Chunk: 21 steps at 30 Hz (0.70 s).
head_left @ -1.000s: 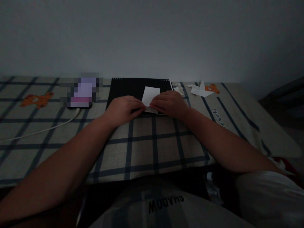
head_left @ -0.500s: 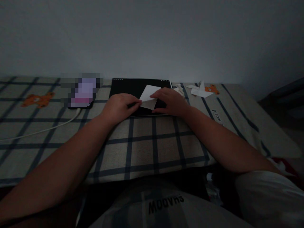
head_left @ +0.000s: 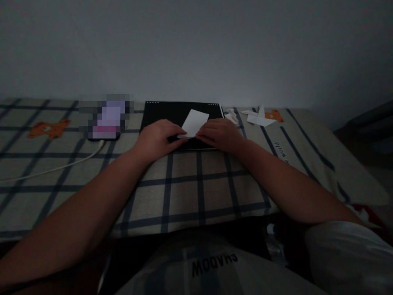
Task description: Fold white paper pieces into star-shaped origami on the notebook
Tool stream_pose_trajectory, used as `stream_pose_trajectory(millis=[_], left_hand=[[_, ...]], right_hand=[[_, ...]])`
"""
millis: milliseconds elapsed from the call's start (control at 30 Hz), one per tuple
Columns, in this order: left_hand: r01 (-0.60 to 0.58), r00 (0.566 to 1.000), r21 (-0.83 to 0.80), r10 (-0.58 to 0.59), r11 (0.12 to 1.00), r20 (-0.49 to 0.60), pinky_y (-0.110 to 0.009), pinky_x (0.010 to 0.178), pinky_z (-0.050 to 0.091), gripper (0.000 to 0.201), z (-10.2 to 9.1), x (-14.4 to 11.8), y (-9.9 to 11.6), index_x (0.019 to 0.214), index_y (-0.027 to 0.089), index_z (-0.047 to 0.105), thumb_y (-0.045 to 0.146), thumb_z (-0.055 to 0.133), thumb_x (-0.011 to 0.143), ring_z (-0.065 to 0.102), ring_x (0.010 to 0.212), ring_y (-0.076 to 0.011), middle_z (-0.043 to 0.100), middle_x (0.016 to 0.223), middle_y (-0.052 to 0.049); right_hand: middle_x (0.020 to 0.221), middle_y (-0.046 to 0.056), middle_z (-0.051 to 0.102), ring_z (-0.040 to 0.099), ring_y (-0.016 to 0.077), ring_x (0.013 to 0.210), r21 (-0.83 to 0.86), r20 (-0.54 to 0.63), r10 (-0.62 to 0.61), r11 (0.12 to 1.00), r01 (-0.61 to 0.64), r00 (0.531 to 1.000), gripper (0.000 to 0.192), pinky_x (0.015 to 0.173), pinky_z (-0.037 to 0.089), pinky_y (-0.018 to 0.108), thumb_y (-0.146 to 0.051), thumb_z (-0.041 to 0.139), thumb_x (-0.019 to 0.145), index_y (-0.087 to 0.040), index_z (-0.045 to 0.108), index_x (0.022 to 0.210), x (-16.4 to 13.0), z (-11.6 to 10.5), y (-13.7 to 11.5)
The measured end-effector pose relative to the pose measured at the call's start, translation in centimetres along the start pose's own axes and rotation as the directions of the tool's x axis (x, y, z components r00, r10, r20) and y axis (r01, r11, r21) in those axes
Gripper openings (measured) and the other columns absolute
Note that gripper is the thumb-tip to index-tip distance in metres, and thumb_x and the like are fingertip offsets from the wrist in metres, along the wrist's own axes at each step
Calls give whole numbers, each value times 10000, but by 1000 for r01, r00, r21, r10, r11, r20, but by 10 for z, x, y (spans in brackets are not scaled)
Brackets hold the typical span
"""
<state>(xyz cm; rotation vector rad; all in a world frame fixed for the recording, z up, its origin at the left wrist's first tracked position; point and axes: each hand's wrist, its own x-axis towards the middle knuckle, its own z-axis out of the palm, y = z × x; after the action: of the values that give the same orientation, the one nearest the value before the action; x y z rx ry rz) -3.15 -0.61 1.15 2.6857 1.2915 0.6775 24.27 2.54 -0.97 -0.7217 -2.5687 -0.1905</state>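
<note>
Dim checked cloth (head_left: 184, 180); on the black pad (head_left: 162, 112) the paper (head_left: 194, 122) slanted up-right, my left hand (head_left: 156, 137) and right hand (head_left: 222, 133) pinching its near corners equally.

Bare forearms end in bare hands; the light checked top carries dark mirrored lettering, with a pale right sleeve.
</note>
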Motion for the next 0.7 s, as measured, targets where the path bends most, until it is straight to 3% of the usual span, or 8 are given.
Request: stream_pose_trajectory(millis=[167, 367, 500, 600, 700], left_hand=[[-12, 999, -3, 12, 1000, 46, -421, 1000, 587, 330, 0, 2, 2, 1118, 247, 850, 385, 565, 1024, 766, 1144, -290, 848, 1172, -78], [141, 989, 6, -140, 990, -55, -362, 924, 587, 300, -3, 2, 2, 1141, 211, 845, 316, 602, 1002, 786, 1023, -266, 850, 1077, -83], [194, 971, -24, -196, 981, -136, -333, 864, 585, 216, -3, 2, 0, 1063, 212, 837, 277, 664, 952, 770, 925, -232, 834, 997, -60], [240, 941, -130, -264, 962, -213, -313, 818, 590, 157, 2, 2, -3, 1020, 208, 797, 280, 691, 930, 750, 856, -201, 810, 947, -43], [273, 884, -316, -366, 909, -290, -281, 752, 593, 251, 10, 3, -10, 1153, 195, 725, 267, 694, 915, 729, 785, -162, 796, 968, -39]], right_hand=[[1020, 90, 806, 705, 239, 958, -20, -45, -41, 999, 40, 998, 452, 832, 478, 380, -481, 450, 1154, -219, 808, 1067, 2, 0, -3], [1310, 110, 721, 636, 309, 1193, -47, -190, 45, 997, -55, 981, 299, 992, 503, 466, -426, 624, 1071, -288, 730, 1313, -1, 2, 3], [1246, 98, 734, 635, 301, 1121, -110, -191, 41, 992, -62, 981, 191, 929, 486, 461, -297, 595, 1062, -272, 768, 1140, -2, 5, 9], [1212, 94, 756, 642, 292, 1111, -119, -169, 43, 991, -63, 985, 198, 907, 466, 452, -226, 588, 1040, -258, 775, 1097, -3, 6, 14], [1225, 92, 781, 665, 279, 1152, -62, -124, -9, 998, 1, 992, 220, 937, 476, 445, -209, 571, 1048, -248, 777, 1116, -4, 5, 14]])
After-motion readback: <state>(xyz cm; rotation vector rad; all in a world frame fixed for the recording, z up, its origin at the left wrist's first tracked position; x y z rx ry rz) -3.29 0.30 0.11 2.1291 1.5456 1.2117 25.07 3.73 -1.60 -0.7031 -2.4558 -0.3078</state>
